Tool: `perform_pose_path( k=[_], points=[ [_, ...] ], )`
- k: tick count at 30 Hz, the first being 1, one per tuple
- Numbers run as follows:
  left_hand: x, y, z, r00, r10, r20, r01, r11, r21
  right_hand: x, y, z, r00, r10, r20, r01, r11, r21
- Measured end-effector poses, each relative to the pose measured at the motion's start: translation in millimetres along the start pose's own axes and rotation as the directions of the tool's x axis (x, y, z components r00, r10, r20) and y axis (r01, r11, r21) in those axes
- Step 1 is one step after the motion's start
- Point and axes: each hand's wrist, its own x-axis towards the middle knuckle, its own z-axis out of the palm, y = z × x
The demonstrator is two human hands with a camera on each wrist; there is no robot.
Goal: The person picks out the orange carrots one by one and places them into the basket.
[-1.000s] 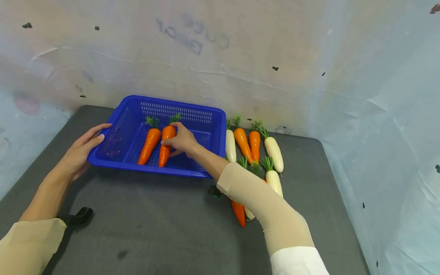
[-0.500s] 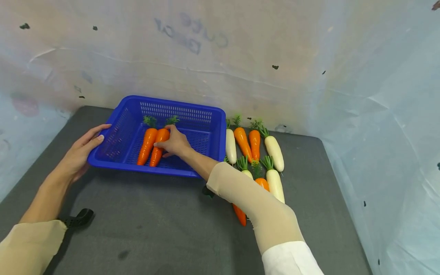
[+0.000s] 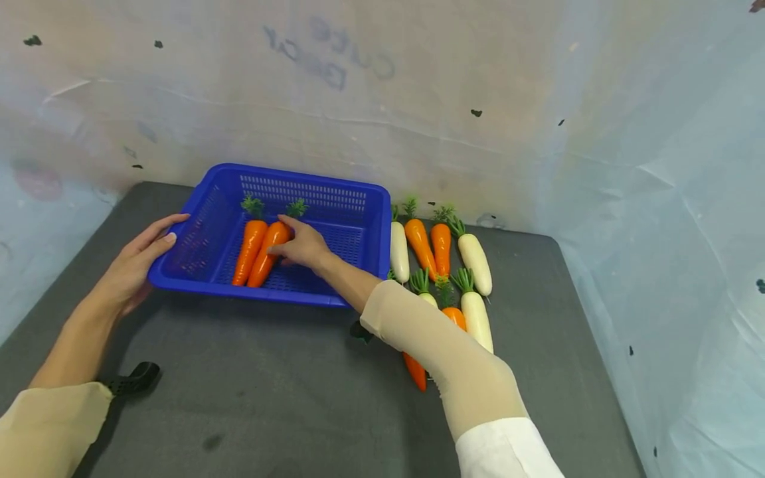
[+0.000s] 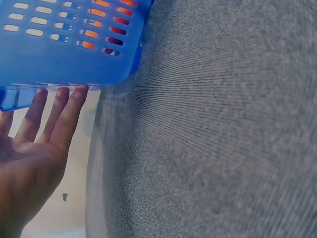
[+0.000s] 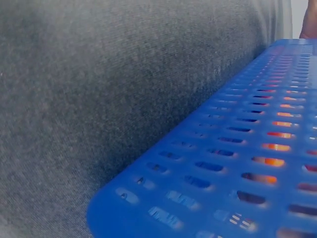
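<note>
A blue plastic basket [image 3: 358, 285] stands at the back left of the grey table. Two orange carrots lie in it: the left carrot [image 3: 246, 255] and, slanting beside it, the right carrot [image 3: 263, 259], their tops near each other. My left hand [image 3: 131, 265] touches the basket's left rim; in the left wrist view its extended fingers [image 4: 69, 114] reach the rim from outside. Inside the basket, my right hand [image 3: 305, 245] is over the right carrot's upper end, index and thumb spread apart at it. In the right wrist view the basket wall hides the right hand.
Right of the basket lie several white radishes [image 3: 473, 265] and more carrots, such as one carrot [image 3: 441, 249], partly hidden by the right sleeve [image 3: 436, 338]. Pale plastic sheeting [image 3: 418, 79] rises behind the table [image 3: 269, 398].
My right hand has moved left with the right carrot, bringing it against the left one. Its fingers have since spread and the carrot slants more. The left hand stays at the rim.
</note>
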Motion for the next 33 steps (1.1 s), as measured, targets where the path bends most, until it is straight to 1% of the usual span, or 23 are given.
perform_pose_path(
  k=[3,5,10,14,19,21,23,27,31,33],
  points=[
    [-0.7,0.0,-0.9,1.000,-0.003,-0.001,0.003,1.000,-0.012,-1.4,-2,-3,0.999,-0.028,-0.023,0.027,0.999,-0.039],
    [-0.4,-1.0,-1.5,1.000,-0.003,-0.001,0.003,1.000,-0.027,-1.6,-4,-5,0.999,-0.042,-0.023,0.041,0.999,-0.033],
    [1.1,-2.8,-2.5,1.000,0.000,-0.007,0.000,1.000,-0.016,-2.8,-8,-13,0.996,-0.083,0.024,0.082,0.996,0.036],
    [2.0,-3.3,-2.1,1.000,-0.002,-0.008,0.002,1.000,-0.009,-7.6,-13,-21,0.992,-0.109,0.064,0.105,0.993,0.059],
    [4.2,-2.8,-2.0,1.000,0.000,-0.011,0.000,1.000,-0.015,-16.6,-28,-33,0.984,-0.157,0.083,0.154,0.987,0.043],
    [5.3,-2.8,-1.8,1.000,-0.002,-0.007,0.002,1.000,-0.008,-21.3,-33,-39,0.979,-0.188,0.080,0.184,0.981,0.055],
    [5.9,-2.4,-1.7,1.000,-0.001,0.001,0.001,1.000,-0.019,-26.1,-38,-46,0.974,-0.214,0.075,0.208,0.975,0.079],
    [4.6,-1.2,-2.1,1.000,0.005,0.009,-0.005,0.999,-0.037,-34.3,-41,-58,0.965,-0.251,0.070,0.243,0.963,0.115],
    [2.9,-0.6,-1.8,1.000,-0.006,0.006,0.007,0.999,-0.053,-41.5,-40,-71,0.959,-0.272,0.073,0.264,0.959,0.107],
    [2.7,-1.2,-1.1,1.000,-0.016,0.000,0.015,0.999,-0.049,-48.8,-42,-78,0.957,-0.282,0.073,0.275,0.956,0.102]
  ],
)
